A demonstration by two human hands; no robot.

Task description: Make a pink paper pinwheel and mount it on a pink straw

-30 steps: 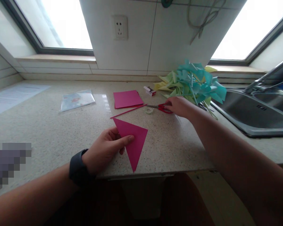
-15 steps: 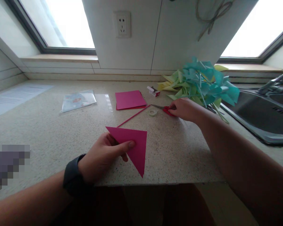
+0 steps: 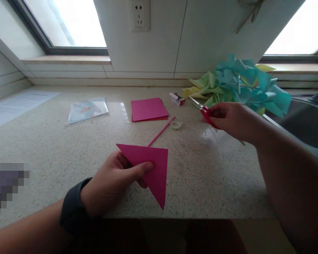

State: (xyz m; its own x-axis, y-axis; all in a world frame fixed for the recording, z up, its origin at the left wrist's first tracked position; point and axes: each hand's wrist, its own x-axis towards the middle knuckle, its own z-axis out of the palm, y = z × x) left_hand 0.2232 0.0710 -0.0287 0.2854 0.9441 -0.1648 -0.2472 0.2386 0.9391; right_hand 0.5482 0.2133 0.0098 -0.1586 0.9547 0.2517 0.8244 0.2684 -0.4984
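A pink paper folded into a triangle is pinched in my left hand, thumb on top, over the counter's front edge. My right hand grips red-handled scissors, their blades pointing up and to the left. Beyond the folded paper lies a thin pink stick, its near end hidden behind the triangle. A small roll of clear tape is beside the stick's far end. Behind them sits a stack of pink square paper sheets, with a red edge showing underneath.
Turquoise, green and yellow paper pinwheel-like pieces are heaped at the back right, beside a metal sink. A small open box stands near the wall. A clear plastic packet and a printed sheet lie on the left.
My right hand has lifted the scissors off the counter and moved right, turning the blades upward. My left hand keeps the folded paper nearly in place. The view has shifted slightly.
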